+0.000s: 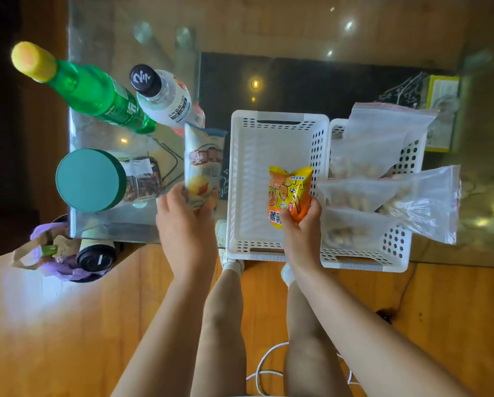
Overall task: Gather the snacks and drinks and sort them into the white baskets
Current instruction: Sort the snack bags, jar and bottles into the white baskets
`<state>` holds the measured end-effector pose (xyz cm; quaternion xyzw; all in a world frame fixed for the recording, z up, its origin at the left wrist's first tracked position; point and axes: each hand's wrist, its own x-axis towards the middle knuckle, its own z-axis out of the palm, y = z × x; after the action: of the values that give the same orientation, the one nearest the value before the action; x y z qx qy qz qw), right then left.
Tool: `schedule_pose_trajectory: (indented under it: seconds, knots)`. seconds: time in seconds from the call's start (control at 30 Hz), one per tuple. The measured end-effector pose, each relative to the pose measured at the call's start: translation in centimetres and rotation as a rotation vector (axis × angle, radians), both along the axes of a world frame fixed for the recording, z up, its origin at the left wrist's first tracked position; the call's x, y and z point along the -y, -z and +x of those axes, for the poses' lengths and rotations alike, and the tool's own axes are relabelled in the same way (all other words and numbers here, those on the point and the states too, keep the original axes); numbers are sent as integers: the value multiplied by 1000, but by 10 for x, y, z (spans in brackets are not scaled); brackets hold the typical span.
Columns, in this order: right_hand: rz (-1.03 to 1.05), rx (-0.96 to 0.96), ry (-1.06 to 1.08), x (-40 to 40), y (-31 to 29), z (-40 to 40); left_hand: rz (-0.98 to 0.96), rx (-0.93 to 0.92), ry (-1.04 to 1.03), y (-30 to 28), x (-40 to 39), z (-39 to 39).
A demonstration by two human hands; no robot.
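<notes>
Two white baskets stand side by side on a glass table. The left basket (247, 179) is bare inside; the right basket (394, 253) holds three clear zip bags of snacks (383, 144). My right hand (301, 227) grips an orange-yellow snack packet (290, 190) over the left basket's right side. My left hand (182, 213) grips the lower end of a pale blue snack bag (203, 164), upright just left of the left basket. A green soda bottle (97, 96), a clear water bottle (165, 98) and a teal-lidded jar of nuts (97, 180) stand at the left.
The glass table edge (114, 233) runs near my knees. A bin with a paper bag and a coffee cup (95, 257) sits on the wooden floor at lower left. A yellow box (443, 110) lies beyond the right basket. White cable (264, 365) trails between my legs.
</notes>
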<state>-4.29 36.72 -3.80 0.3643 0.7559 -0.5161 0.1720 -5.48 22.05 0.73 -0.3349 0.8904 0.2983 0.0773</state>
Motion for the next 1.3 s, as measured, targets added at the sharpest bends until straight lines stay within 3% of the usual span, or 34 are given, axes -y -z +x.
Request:
schedule_pose_trajectory:
  seconds: [0.17, 0.53, 0.83, 0.93, 1.3]
  knots:
    - [-16, -21, -4, -4, 2, -4, 179, 37, 161, 14, -50, -8]
    - [1, 63, -101, -13, 22, -10, 107, 284, 175, 58, -78, -17]
    - [169, -62, -494, -3, -17, 19, 97, 230, 505, 44, -69, 4]
    - [125, 18, -505, -3, -8, 11, 123, 266, 523, 47, -64, 7]
    - [279, 167, -665, -5, 25, -5, 253, 273, 525, 61, -57, 8]
